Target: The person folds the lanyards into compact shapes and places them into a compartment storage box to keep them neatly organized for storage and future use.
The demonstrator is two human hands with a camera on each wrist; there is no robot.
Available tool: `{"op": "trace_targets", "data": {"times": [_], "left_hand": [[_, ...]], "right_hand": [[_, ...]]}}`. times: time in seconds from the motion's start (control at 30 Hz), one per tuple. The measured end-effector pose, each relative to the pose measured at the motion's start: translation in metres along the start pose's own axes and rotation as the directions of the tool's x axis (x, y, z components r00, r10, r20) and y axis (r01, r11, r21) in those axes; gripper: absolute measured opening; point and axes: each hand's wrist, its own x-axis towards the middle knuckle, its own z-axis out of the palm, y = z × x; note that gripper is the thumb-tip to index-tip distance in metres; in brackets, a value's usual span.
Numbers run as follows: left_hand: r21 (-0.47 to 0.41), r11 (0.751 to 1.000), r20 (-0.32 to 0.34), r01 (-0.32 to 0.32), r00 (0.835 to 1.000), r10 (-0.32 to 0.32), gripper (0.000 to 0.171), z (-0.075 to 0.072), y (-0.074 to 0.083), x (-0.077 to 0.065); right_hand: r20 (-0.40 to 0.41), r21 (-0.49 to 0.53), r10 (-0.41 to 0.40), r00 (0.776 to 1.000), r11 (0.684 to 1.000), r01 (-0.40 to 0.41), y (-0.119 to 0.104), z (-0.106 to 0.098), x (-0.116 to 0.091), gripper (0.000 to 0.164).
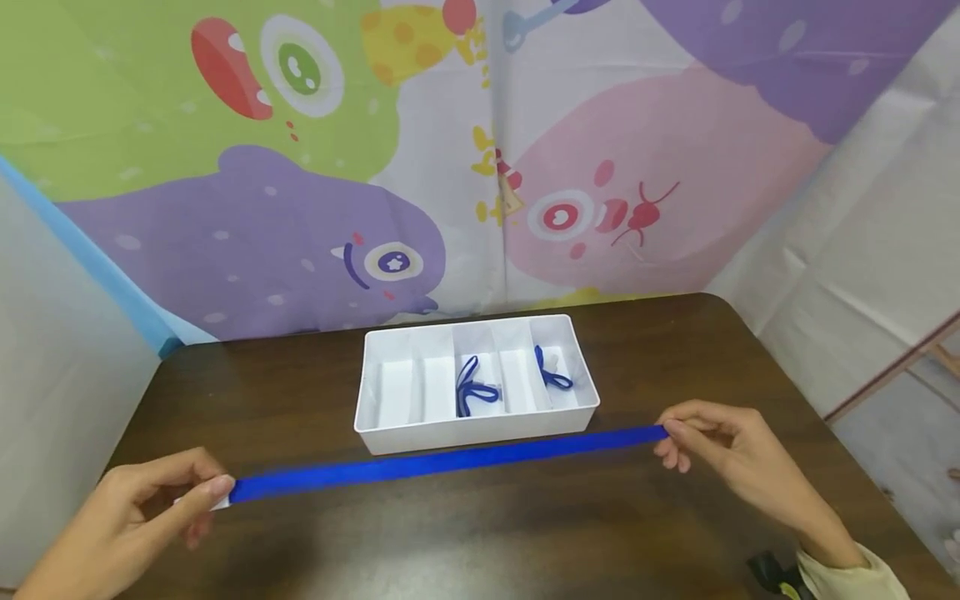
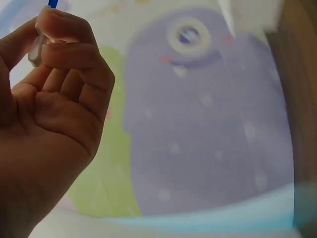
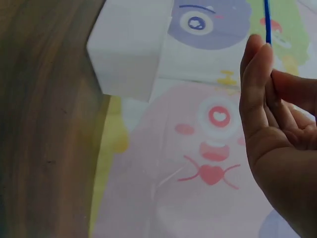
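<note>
A flat blue strap (image 1: pixel 450 461) is stretched nearly straight between both hands, above the table and in front of the white tray. The left hand (image 1: pixel 142 508) pinches its left end between thumb and fingers, where a small white end piece (image 1: pixel 221 502) shows. In the left wrist view that whitish piece (image 2: pixel 35 52) sticks out between the fingers. At the strap's other end, the right hand (image 1: pixel 727 450) pinches the tip with thumb and index finger. The right wrist view shows the strap (image 3: pixel 268 22) edge-on, rising from the fingertips.
The white tray (image 1: pixel 480 430), divided into several compartments, stands on the dark wooden table (image 1: pixel 480 542). A folded blue strap (image 1: pixel 480 392) lies in its middle compartment and another blue strap (image 1: pixel 557 380) in the right-hand one. Behind the table hangs a cartoon-printed cloth (image 1: pixel 450 167).
</note>
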Motion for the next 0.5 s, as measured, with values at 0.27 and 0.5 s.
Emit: {"op": "trace_targets", "data": {"times": [0.27,0.5], "left_hand": [[-0.583,0.783,0.077,-0.218,0.944,0.320,0.044,0.000,0.002,-0.003],[-0.817,0.458,-0.124,-0.349,0.883,0.452,0.028,0.008,0.011,-0.001]], "right_hand": [[-0.002,-0.020,0.047,0.999,0.999,-0.047,0.007,0.003,0.004,0.013],[0.044,0.086,0.068,0.997,0.994,-0.072,0.008,0.012,0.010,0.009]]}}
